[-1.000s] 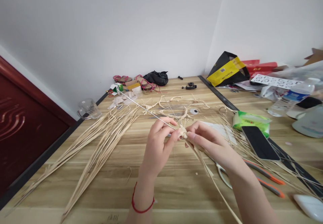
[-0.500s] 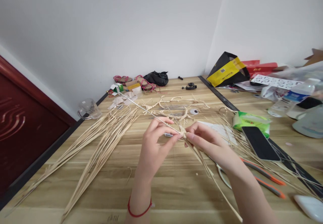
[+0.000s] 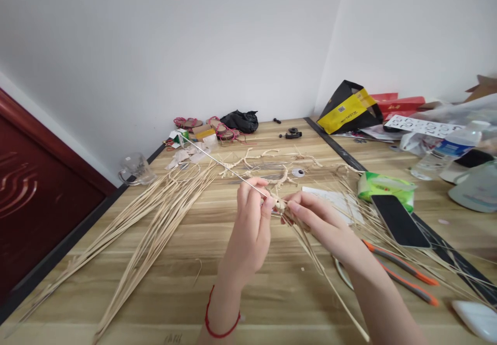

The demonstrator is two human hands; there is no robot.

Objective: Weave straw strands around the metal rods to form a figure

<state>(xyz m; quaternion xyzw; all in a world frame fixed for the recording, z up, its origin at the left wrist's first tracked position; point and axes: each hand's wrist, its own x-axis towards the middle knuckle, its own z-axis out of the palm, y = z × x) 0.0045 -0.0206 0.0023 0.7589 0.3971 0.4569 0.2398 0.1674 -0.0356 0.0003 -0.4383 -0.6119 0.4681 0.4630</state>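
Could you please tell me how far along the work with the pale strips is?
Part-way, it seems. A small folded piece already looks formed. The right hand pinches it, while the left hand steadies a thin metal rod against it. Loose ends still trail from it, probably left to work in; the strip bundle looks unused.

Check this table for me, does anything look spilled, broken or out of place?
No spill or break shows. The oddest thing is the pair of pink-strapped sandals at the table's far edge, since footwear seldom belongs on a worktop.
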